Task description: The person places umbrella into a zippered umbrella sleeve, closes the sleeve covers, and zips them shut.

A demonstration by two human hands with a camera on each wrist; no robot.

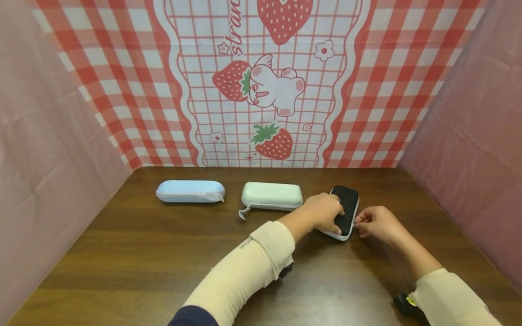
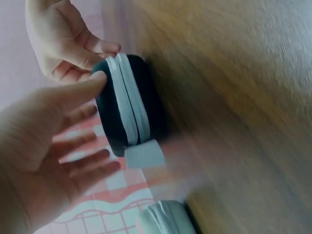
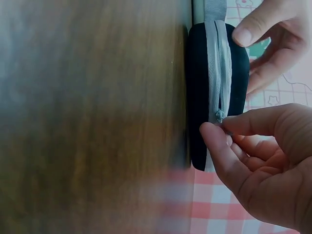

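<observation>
A black zip case (image 1: 347, 203) with a pale grey zipper (image 3: 212, 73) lies on the wooden table, at the right of the head view. My left hand (image 1: 320, 212) rests on its top, thumb near the front edge and fingers loosely extended over it. On the case's right side, my right hand (image 1: 381, 224) pinches the small zipper pull (image 3: 219, 116) between thumb and forefinger. Both rows of zipper teeth run close together along the side. A short grey fabric loop (image 2: 145, 155) sticks out from one end of the case.
Left of the black case lies a pale green zip case (image 1: 272, 194) with a wrist strap (image 1: 243, 212). Farther left is a light blue case (image 1: 190, 191). A red checked strawberry cloth (image 1: 281, 90) hangs behind the table (image 1: 163, 253), with pink cloth along both sides.
</observation>
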